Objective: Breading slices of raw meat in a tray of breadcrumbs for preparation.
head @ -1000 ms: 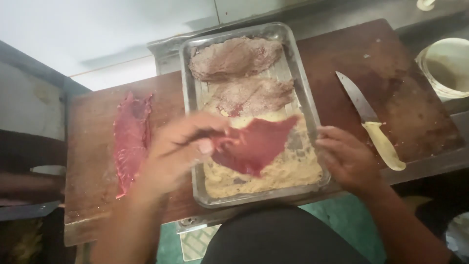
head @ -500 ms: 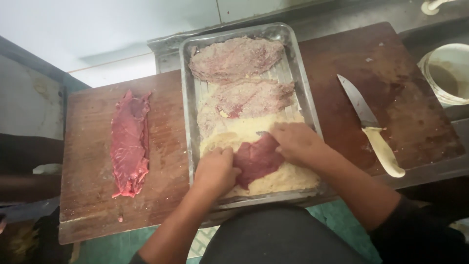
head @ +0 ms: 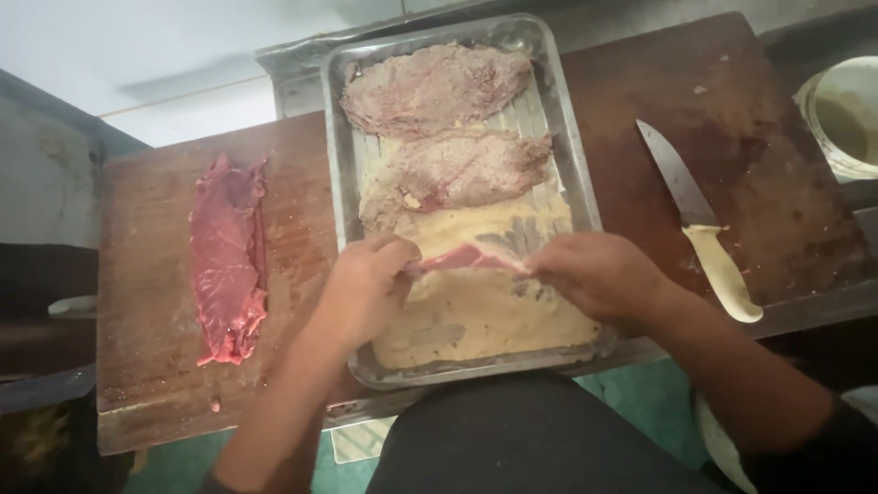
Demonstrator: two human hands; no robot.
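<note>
A metal tray lies across a wooden board, with pale breadcrumbs filling its near half. My left hand and my right hand each pinch one end of a thin raw meat slice, holding it stretched just above the crumbs. Two breaded slices lie further back in the tray, one at the far end and one in the middle.
Another raw red meat slice lies on the wooden board to the left. A knife with a cream handle rests on the board at the right. A white bowl stands at the far right edge.
The slice lay flat on the crumbs under both hands half a second ago. Now both hands have lifted it by its ends, edge-on above the crumbs.
</note>
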